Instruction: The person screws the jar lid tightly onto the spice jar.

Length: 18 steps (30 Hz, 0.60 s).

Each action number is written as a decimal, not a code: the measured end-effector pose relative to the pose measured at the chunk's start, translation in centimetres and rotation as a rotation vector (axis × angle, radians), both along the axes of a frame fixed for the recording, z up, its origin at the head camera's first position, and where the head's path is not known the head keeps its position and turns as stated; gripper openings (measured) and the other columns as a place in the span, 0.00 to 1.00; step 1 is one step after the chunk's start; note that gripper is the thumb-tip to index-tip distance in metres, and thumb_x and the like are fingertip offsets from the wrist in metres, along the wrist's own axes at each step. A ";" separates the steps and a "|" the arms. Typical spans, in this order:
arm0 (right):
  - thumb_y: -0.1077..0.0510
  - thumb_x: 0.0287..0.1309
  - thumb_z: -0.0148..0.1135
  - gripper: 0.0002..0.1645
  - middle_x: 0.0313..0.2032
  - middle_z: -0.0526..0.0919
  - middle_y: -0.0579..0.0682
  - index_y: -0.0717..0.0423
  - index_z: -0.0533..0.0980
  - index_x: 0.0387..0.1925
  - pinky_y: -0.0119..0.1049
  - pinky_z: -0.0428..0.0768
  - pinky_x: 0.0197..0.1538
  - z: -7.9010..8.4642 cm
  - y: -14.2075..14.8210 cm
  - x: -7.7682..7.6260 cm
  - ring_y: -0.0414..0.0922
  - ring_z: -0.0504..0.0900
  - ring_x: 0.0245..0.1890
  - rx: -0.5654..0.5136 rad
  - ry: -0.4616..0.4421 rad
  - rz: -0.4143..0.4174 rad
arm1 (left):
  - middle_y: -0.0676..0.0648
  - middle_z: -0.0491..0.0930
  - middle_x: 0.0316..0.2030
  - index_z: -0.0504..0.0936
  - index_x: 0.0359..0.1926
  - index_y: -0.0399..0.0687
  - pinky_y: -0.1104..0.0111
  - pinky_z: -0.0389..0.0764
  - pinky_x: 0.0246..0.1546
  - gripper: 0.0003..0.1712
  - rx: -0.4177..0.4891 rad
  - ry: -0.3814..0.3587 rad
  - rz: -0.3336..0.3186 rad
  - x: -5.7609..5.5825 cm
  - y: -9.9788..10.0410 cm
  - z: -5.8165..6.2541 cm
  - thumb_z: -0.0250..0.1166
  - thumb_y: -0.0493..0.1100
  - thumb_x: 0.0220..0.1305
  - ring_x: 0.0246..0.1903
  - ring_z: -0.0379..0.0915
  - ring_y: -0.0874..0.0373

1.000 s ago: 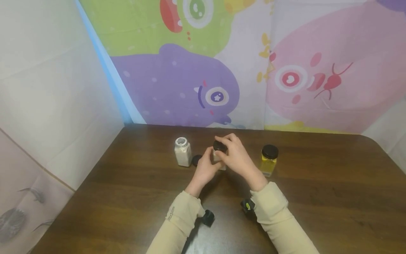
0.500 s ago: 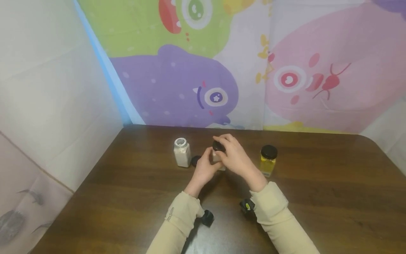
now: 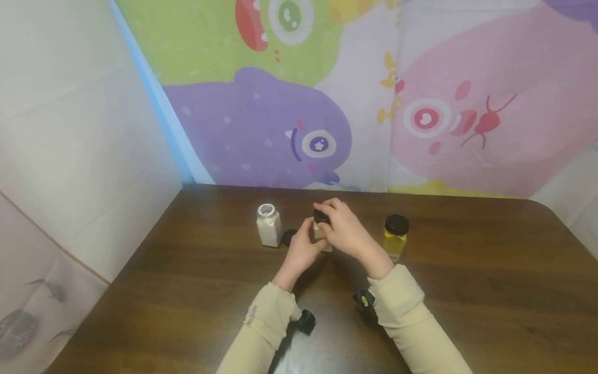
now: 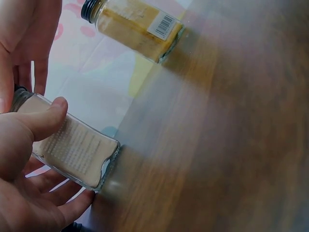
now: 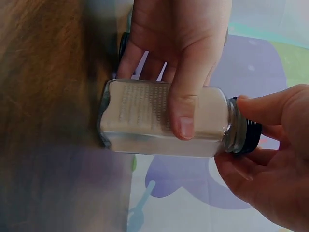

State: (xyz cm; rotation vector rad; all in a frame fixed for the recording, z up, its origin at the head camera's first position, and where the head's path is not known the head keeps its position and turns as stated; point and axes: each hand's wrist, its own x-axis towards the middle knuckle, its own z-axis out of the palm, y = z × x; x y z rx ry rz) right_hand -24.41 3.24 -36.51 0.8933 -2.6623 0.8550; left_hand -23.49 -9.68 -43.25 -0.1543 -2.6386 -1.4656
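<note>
Toward the back of a dark wood counter (image 3: 467, 291), between an uncapped jar (image 3: 269, 229) with white contents on the left and a capped jar (image 3: 395, 243) with yellow contents on the right, I see a clear glass jar (image 5: 145, 108) with pale beige contents held in a person's two bare hands. The left hand (image 3: 301, 254) wraps the glass body, thumb across one face and fingers round the other side; the right hand's (image 3: 350, 231) fingers grip the black lid (image 5: 253, 137) on top. A loose black lid (image 3: 288, 237) lies just beside the left hand, near the uncapped jar. My worry is the smooth glass: if the left fingers hold too lightly while the lid is twisted, the body could turn with it or slip. A sideways jerk might knock the uncapped jar and spill its contents. The held jar points lid up, base down at the counter, though I cannot tell whether its whole base touches. Its long axis is vertical; the wrist views show it sideways because those cameras are turned.
</note>
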 end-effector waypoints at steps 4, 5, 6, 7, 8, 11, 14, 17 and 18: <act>0.64 0.54 0.58 0.26 0.49 0.72 0.58 0.63 0.70 0.56 0.43 0.71 0.54 -0.2 0.0 0.1 0.51 0.72 0.49 -0.019 -0.004 -0.029 | 0.43 0.77 0.46 0.66 0.57 0.50 0.59 0.74 0.41 0.31 0.005 -0.008 0.001 0.0 0.0 0.0 0.66 0.50 0.53 0.43 0.74 0.50; 0.64 0.54 0.59 0.26 0.48 0.73 0.58 0.62 0.70 0.56 0.43 0.71 0.53 -0.2 0.0 0.1 0.51 0.72 0.49 -0.022 -0.002 -0.036 | 0.43 0.77 0.46 0.66 0.57 0.50 0.59 0.74 0.41 0.31 0.005 -0.008 -0.001 0.1 0.0 0.0 0.66 0.50 0.53 0.43 0.74 0.50; 0.63 0.54 0.59 0.26 0.48 0.73 0.58 0.62 0.70 0.56 0.43 0.71 0.53 -0.2 0.0 0.1 0.51 0.72 0.48 -0.026 -0.001 -0.045 | 0.43 0.77 0.47 0.66 0.57 0.50 0.59 0.74 0.41 0.31 0.006 -0.008 -0.003 0.1 0.0 0.0 0.65 0.51 0.53 0.44 0.73 0.50; 0.63 0.53 0.60 0.26 0.48 0.73 0.58 0.62 0.70 0.56 0.43 0.71 0.53 -0.2 0.0 0.2 0.51 0.73 0.48 -0.031 0.001 -0.054 | 0.42 0.77 0.48 0.66 0.57 0.50 0.58 0.74 0.42 0.31 0.007 -0.009 -0.005 0.1 0.0 0.0 0.65 0.51 0.53 0.44 0.73 0.50; 0.62 0.53 0.61 0.26 0.47 0.73 0.58 0.62 0.71 0.55 0.43 0.72 0.53 -0.2 -0.1 0.2 0.51 0.73 0.47 -0.038 0.000 -0.065 | 0.42 0.76 0.49 0.66 0.58 0.50 0.58 0.74 0.43 0.32 0.007 -0.009 -0.006 0.1 0.0 0.1 0.65 0.51 0.53 0.45 0.73 0.50; 0.59 0.51 0.64 0.27 0.46 0.74 0.57 0.60 0.72 0.55 0.43 0.73 0.51 -0.2 -0.2 0.2 0.50 0.74 0.46 -0.065 -0.018 -0.108 | 0.41 0.75 0.52 0.66 0.58 0.50 0.56 0.73 0.44 0.32 0.015 -0.016 -0.014 0.1 -0.1 0.1 0.65 0.51 0.54 0.47 0.72 0.49; 0.56 0.49 0.67 0.28 0.44 0.75 0.56 0.60 0.74 0.53 0.43 0.73 0.50 -0.3 -0.3 0.1 0.50 0.74 0.45 -0.098 -0.042 -0.159 | 0.41 0.74 0.52 0.65 0.58 0.49 0.57 0.74 0.43 0.32 0.019 -0.020 -0.017 0.1 -0.1 0.2 0.65 0.51 0.54 0.45 0.72 0.50; 0.52 0.45 0.69 0.29 0.41 0.74 0.56 0.60 0.75 0.50 0.44 0.73 0.50 -0.4 -0.4 0.1 0.51 0.73 0.44 -0.123 -0.054 -0.211 | 0.41 0.76 0.49 0.66 0.58 0.48 0.61 0.74 0.38 0.31 0.018 -0.016 -0.019 0.1 0.0 0.2 0.64 0.50 0.54 0.40 0.71 0.51; 0.51 0.44 0.70 0.29 0.40 0.74 0.56 0.59 0.75 0.49 0.44 0.73 0.49 -0.5 -0.5 0.0 0.51 0.73 0.43 -0.129 -0.061 -0.226 | 0.41 0.76 0.48 0.66 0.58 0.48 0.62 0.74 0.37 0.31 0.015 -0.015 -0.017 0.1 0.0 0.2 0.65 0.49 0.54 0.39 0.71 0.51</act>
